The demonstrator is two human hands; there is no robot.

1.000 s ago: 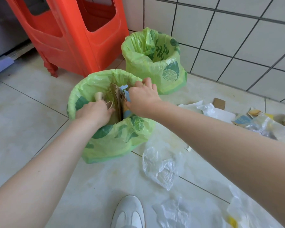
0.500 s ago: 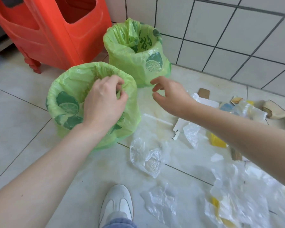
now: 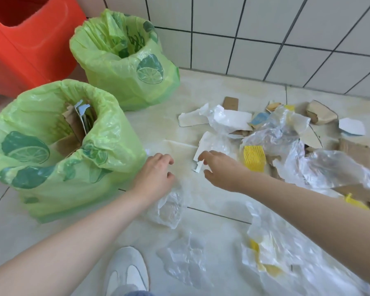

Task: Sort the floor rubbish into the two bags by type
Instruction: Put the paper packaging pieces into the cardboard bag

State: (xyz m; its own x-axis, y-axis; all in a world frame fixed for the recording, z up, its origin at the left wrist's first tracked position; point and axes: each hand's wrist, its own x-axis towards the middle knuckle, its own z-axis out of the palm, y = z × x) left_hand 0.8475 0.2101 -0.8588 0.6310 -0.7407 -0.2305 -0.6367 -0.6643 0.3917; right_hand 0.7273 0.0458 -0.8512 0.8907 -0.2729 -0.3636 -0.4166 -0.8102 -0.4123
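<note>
Two green lime-print bags stand on the floor. The near bag [image 3: 107,133] holds cardboard and paper pieces; the far bag [image 3: 124,67] stands by the wall. My left hand [image 3: 156,174] hovers empty, fingers curled apart, just right of the near bag and above a clear plastic wrapper [image 3: 169,208]. My right hand [image 3: 220,169] is open over the floor, fingertips at a small white card scrap [image 3: 198,166]. A heap of rubbish lies to the right: clear plastic film [image 3: 273,133], yellow foam net [image 3: 254,157], white card [image 3: 192,119], brown cardboard [image 3: 320,113].
A red plastic stool [image 3: 26,39] stands behind the bags at the left. The tiled wall [image 3: 265,28] runs along the back. My white shoe [image 3: 126,272] is at the bottom centre, with more clear plastic [image 3: 186,259] and yellow-stained wrappers [image 3: 265,253] beside it.
Both hands have left the near bag's mouth and dropped to the floor right of it. The right hand has reached the white card scrap. The view has swung right toward the rubbish heap.
</note>
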